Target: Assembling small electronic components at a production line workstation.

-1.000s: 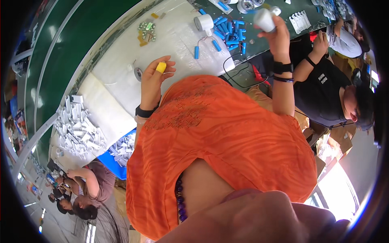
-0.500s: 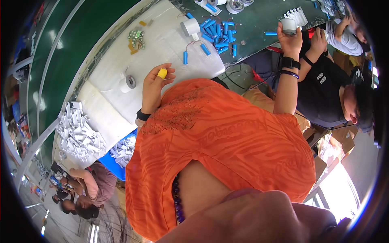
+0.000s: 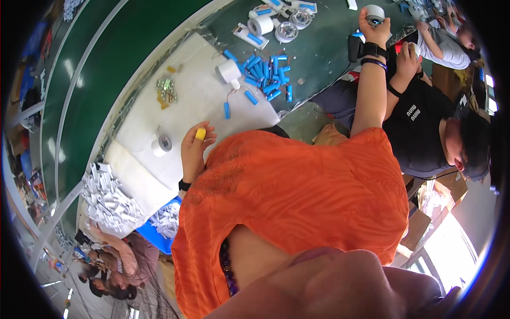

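Observation:
My left hand (image 3: 194, 151) hovers over the near part of the white work mat (image 3: 199, 80). Its fingers are loosely bent and apart, with a yellow wrap (image 3: 200, 134) around one of them and nothing gripped. Off to the far right, my right hand (image 3: 376, 35) is stretched out with its fingers around a white round housing (image 3: 375, 11), whose dark underside shows a small bluish glow. Left of my left hand lies a white round part with a grey face (image 3: 163, 143). Farther out on the mat stands another white housing (image 3: 228, 72), with wired blue cylindrical cells (image 3: 251, 97) beside it.
Blue cells (image 3: 268, 74) are heaped on the green table, with white lamp-like units (image 3: 287, 32) beyond. Small green circuit boards (image 3: 166, 91) lie on the mat. White plastic pieces (image 3: 109, 199) pile up at left, above a blue bin (image 3: 154, 234). A co-worker in black (image 3: 419, 117) sits close at right.
My right hand has reached farther out over the table with the white housing. The whole view has shifted, while my left hand keeps about the same place over the mat.

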A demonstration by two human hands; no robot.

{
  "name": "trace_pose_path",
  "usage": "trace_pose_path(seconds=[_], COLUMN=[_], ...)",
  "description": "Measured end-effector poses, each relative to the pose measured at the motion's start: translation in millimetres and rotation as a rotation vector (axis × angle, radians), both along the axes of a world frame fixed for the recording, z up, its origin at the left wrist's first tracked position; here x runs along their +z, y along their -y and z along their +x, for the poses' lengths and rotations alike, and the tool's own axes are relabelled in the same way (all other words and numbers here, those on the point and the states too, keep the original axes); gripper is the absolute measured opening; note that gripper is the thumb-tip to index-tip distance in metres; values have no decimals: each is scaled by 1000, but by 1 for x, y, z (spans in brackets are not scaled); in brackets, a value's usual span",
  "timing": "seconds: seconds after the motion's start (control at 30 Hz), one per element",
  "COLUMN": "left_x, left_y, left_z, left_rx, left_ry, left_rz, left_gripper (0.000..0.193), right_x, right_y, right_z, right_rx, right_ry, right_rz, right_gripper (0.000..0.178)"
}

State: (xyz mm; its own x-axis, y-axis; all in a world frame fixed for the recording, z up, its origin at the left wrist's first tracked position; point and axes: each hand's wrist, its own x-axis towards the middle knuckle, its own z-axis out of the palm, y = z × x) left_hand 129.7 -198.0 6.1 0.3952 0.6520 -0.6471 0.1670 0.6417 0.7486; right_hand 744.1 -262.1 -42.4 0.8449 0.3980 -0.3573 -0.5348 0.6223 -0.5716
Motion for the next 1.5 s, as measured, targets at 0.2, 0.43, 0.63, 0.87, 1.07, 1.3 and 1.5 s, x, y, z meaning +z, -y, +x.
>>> trace_pose_path(seconds=[0.2, 0.43, 0.63, 0.87, 1.07, 1.3, 1.5], left_x=[-4, -18, -36, -36, -35, -22, -21], left_y=[-15, -30, -54, -71, -79, -83, -74], left_z=[26, 46, 56, 70, 80, 79, 65], left_rx=[10, 39, -38, -31, -48, -3, 4], left_ry=[-43, -72, -144, -239, -219, -185, -118], left_rz=[-74, -131, -217, -255, -231, -174, -139], left_gripper=[28, 27, 27, 27, 28, 29, 28], right_x=[31, -21, -70, -76, -101, -87, 24], right_y=[-7, -34, -35, -47, -67, -137, -203], right_z=[93, 182, 264, 266, 272, 205, 30], right_rx=[80, -208, -341, -173, -174, 45, 811], right_ry=[141, 1089, 65, 196, 225, 510, 891], right_rz=[234, -1879, -622, -1168, -959, -722, -759], right_gripper=[62, 80, 43, 58, 61, 65, 36])
